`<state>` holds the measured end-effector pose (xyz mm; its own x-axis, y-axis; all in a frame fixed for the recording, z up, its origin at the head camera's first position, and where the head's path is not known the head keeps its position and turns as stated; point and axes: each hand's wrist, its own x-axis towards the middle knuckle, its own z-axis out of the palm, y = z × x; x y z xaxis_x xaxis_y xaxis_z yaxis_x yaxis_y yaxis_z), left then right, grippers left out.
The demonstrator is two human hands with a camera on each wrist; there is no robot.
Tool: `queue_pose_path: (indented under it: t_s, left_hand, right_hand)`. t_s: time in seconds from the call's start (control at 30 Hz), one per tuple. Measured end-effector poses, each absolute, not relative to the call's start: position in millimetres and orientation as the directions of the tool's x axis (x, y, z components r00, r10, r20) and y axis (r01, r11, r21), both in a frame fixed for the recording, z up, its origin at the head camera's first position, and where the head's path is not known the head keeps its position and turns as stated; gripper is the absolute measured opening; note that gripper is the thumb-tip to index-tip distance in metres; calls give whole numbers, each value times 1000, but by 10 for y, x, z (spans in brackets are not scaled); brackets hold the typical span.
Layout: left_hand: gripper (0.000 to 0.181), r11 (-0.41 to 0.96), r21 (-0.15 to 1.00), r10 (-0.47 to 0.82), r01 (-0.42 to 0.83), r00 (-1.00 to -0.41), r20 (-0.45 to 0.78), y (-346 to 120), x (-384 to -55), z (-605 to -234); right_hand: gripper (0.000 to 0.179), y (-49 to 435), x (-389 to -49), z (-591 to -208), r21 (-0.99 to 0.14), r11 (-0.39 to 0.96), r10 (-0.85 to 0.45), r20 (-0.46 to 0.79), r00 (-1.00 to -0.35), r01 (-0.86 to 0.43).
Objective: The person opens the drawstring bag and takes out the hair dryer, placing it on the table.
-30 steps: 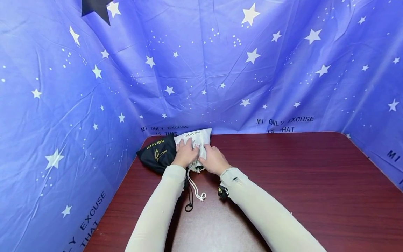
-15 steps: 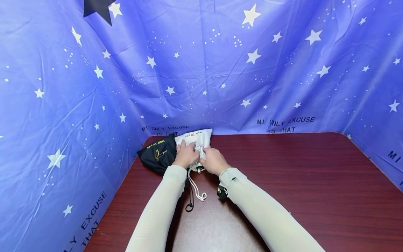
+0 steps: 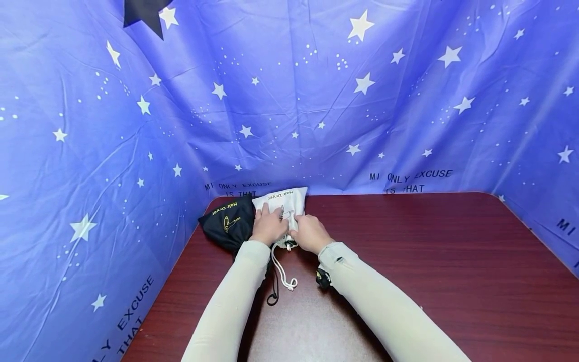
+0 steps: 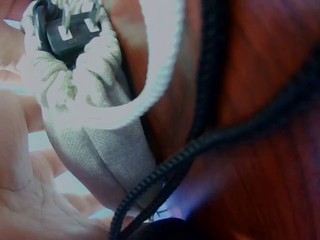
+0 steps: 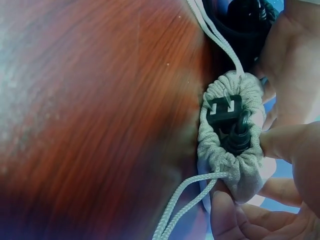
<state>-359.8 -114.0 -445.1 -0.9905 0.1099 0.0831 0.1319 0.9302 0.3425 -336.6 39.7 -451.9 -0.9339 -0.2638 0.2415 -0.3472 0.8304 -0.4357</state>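
A white drawstring bag (image 3: 295, 201) printed "Hair Dryer" lies at the back left of the table. My left hand (image 3: 270, 226) rests on its front, fingers extended over the cloth. At the bag's right side my right hand (image 3: 311, 234) grips the edge near the gathered mouth. A black two-pin plug (image 5: 225, 112) and part of its cord show inside the mouth, which faces me. White drawstrings (image 5: 187, 200) hang loose from it. Directly left lies a black drawstring bag (image 3: 223, 226) with the same lettering in yellow; my left hand and sleeve overlap its right side.
A looped black cord (image 3: 272, 296) trails forward on the reddish-brown table (image 3: 429, 261). Behind and at both sides hangs a blue curtain (image 3: 289, 100) with white stars, close behind the bags.
The fingers of both hands have shifted slightly down the white bag toward its mouth. Both bags stay in place on the table.
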Motion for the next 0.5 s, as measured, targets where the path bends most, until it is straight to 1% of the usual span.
queue_pose_path:
  t_s: [0.17, 0.5]
  left_hand:
    - [54, 938, 321, 113, 132, -991, 77, -1121, -3561, -4454]
    - [55, 951, 285, 105, 123, -991, 77, -1085, -3535, -4496]
  right_hand:
    - [33, 443, -3342, -4514, -434, 831, -261, 245, -934, -347]
    - [44, 503, -3307, -4520, -425, 839, -254, 246, -935, -340]
